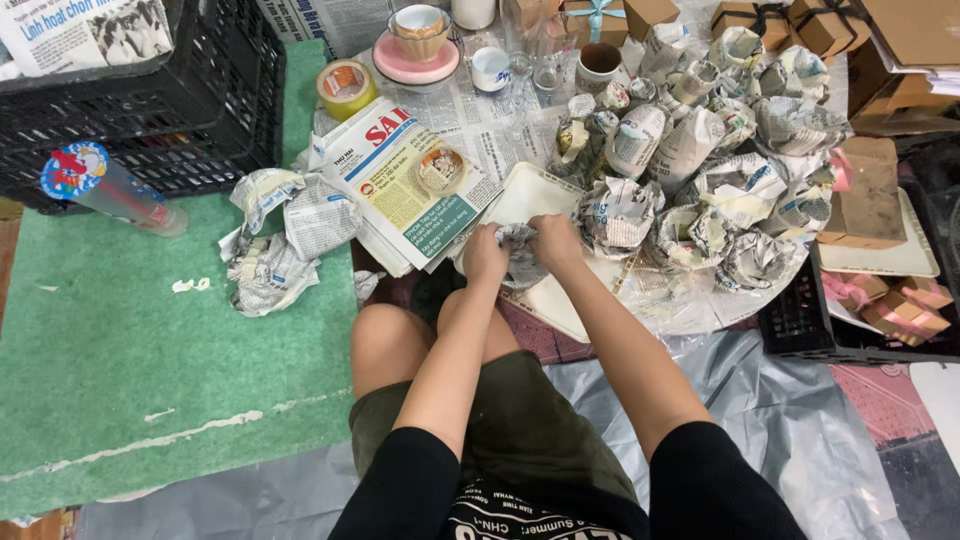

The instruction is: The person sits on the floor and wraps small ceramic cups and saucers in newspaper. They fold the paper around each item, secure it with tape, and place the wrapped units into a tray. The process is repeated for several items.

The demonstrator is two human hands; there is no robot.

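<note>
A green mat [120, 340], flat and felt-like with a ragged near edge, is seen covering the left of the floor; grey plastic sheeting [800, 420], glossy and creased, is spread on the near right. A black plastic crate [200, 110] with a lattice wall is set at the far left. A stack of flat newspapers [400, 190] lies in the middle, and on the right a heap of newspaper-wrapped bundles [700, 170], well over a dozen and too crowded to be counted exactly, is piled on a low surface. Two crumpled newspaper wads [285, 235] are left on the mat. A cream rectangular tray [530, 195] with rounded corners lies tilted beside the newspapers, its long side running from far left to near right. Several brown cardboard boxes [830, 25] are stacked at the far right. One roll of tape [346, 88] and one pink saucer [415, 65] bearing a cup are placed at the far middle.

Over the tray, in the middle of the scene, a small newspaper bundle [520, 250] is held between both hands. It is crumpled and roundish, slightly longer from left to right; no clear pointing end can be made out. The left hand [485, 255] is closed around its left side with fingers curled in, and the right hand [555, 238] is pressed onto its right top with fingers bunched together.
</note>
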